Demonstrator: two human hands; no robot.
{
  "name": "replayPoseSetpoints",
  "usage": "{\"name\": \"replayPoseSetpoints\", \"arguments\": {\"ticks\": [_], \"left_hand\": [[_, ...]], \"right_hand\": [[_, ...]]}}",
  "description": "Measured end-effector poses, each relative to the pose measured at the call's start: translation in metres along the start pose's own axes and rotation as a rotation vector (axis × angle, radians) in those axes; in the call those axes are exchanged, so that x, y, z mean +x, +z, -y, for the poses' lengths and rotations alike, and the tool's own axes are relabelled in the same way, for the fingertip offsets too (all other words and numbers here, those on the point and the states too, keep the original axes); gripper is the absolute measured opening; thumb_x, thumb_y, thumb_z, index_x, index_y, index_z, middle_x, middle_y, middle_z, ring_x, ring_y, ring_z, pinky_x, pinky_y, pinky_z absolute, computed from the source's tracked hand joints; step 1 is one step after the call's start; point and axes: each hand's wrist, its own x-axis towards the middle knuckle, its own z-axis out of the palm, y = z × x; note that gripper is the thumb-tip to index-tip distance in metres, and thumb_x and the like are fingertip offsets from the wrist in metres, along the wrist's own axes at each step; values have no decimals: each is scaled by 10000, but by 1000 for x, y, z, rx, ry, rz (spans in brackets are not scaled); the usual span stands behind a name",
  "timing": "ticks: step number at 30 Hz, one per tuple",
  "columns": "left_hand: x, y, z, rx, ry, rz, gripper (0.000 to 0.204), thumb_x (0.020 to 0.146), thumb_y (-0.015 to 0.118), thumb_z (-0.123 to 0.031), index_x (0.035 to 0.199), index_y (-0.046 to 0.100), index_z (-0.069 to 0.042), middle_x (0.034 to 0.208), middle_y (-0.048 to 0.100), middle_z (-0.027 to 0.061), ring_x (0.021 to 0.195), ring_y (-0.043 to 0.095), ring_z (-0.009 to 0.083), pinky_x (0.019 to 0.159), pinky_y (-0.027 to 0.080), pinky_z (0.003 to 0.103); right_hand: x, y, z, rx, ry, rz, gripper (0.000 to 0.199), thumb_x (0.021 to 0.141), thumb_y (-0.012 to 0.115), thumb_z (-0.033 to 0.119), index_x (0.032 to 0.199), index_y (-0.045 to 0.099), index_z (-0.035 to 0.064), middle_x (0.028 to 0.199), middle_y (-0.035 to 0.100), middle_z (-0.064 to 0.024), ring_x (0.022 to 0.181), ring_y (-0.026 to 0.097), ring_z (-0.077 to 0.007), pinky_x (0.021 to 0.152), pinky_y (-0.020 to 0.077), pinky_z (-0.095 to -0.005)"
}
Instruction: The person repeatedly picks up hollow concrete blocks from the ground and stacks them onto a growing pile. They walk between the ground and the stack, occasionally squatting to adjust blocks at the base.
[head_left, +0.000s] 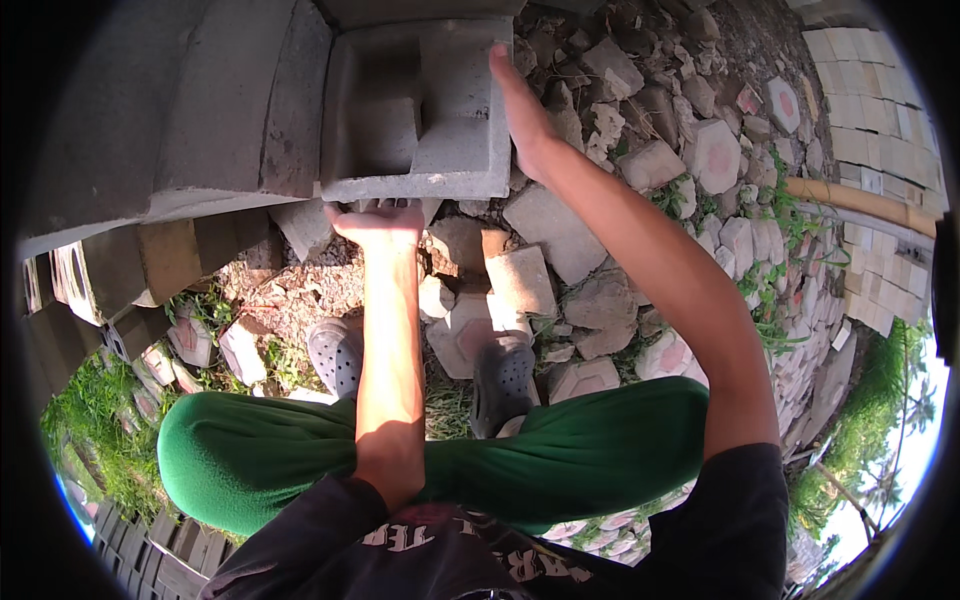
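A grey concrete block (460,150) with square recesses in its face is at the top middle, at the right end of a row of similar grey concrete pieces (215,100). My left hand (380,222) is palm up at the block's near edge, its fingers reaching underneath, where their tips are hidden. Against the block's right side lies my right hand (520,115), with its thumb at the upper right corner and its other fingers mostly out of sight. Both hands hold the block between them.
Broken paving stones (570,230) and rubble cover the ground beneath and to the right. My clogs (503,385) stand among them. A bamboo pole (865,205) juts in by stacked pale blocks (870,110) at right. Grass (110,420) grows at lower left.
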Motion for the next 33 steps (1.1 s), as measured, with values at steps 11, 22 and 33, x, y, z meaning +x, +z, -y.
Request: {"name": "replayPoseSetpoints", "arguments": {"ticks": [11,22,33], "left_hand": [[27,-71,4,816,606,364,993,840,335,-754,1470,83,-29,1527,92,158,1417,65,251,1143,40,413],[33,-78,2,1133,781,235,956,838,557,-637,1344,239,108,1312,386,252,1230,388,288,1069,269,391],[28,-82,-11,1005,601,299,842,878,608,-493,1366,231,79,1301,393,176,1168,418,198,1012,332,310]], "right_hand": [[-75,-12,-103,-538,-720,31,1214,663,829,418,1440,43,-85,1429,292,-289,1331,332,-377,1074,312,-428],[-79,10,-114,-581,-558,-244,1038,694,812,154,1443,120,-40,1433,291,-290,1308,363,-406,1055,356,-415],[-68,0,-122,-615,-483,-153,984,727,788,107,1409,97,-49,1345,372,-298,1224,448,-379,1008,387,-405]]}}
